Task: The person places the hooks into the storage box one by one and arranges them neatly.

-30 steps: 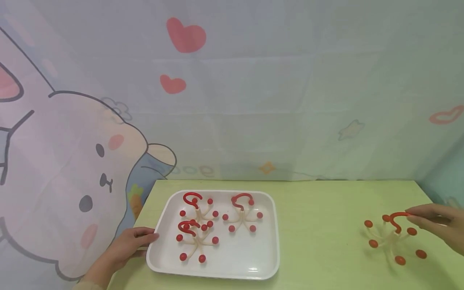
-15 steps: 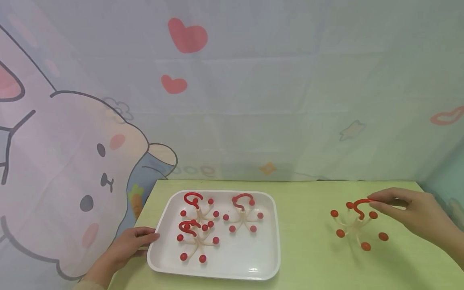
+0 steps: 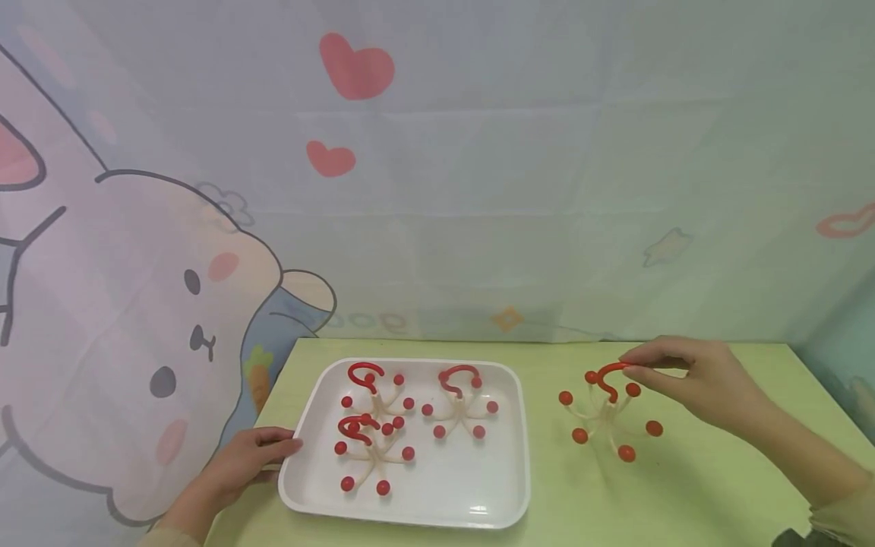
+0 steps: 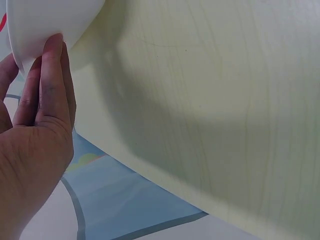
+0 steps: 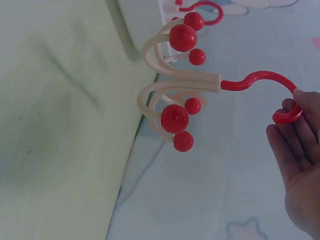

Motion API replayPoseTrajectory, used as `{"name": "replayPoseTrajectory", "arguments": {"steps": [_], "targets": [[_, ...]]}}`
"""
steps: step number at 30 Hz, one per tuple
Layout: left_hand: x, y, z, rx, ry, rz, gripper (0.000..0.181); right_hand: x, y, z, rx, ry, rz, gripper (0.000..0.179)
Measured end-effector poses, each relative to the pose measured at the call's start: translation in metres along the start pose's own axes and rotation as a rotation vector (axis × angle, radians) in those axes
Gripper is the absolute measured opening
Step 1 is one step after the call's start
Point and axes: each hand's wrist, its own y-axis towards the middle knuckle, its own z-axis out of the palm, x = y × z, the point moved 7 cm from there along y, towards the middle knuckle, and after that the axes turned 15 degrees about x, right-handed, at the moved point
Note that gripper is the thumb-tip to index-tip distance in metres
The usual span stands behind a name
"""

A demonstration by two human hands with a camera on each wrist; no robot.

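Observation:
My right hand (image 3: 707, 380) pinches the red curved hook of a cream hanger (image 5: 195, 82) between thumb and fingers. The hanger's several curved arms end in red balls and hang downward; it is held above the table, right of the white tray (image 3: 465, 494). Three similar hangers sit in that tray: one at back left (image 3: 374, 406), another in front of it (image 3: 374, 457), a third to the right (image 3: 459, 410). At the tray's left side, my left hand (image 3: 242, 460) grips the rim, thumb on top, with fingers (image 4: 52, 85) against the outer wall in the left wrist view.
A light green table (image 3: 547, 486) carries the tray on its left part. Behind it hangs a cloth backdrop (image 3: 478, 190) with hearts, and a large cartoon rabbit (image 3: 137, 342) is printed at left.
My right hand has carried the hanger leftward, from the table's right side toward the tray. The left hand, the tray and the hangers inside have stayed put.

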Motion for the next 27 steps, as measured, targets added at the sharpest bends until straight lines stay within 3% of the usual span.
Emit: {"name": "replayPoseTrajectory", "arguments": {"steps": [9,17,27], "targets": [[0.001,0.002,-0.001,-0.012,0.016,-0.033,0.043,0.035,0.028,0.027,0.033,0.074,-0.106,0.023],[0.0,0.001,0.0,-0.011,0.011,-0.024,0.043,0.061,0.051,0.058,0.107,0.195,-0.153,0.018],[-0.003,0.0,0.001,-0.012,0.016,-0.022,0.042,0.083,0.062,0.1,0.075,0.244,-0.289,0.016]]}}
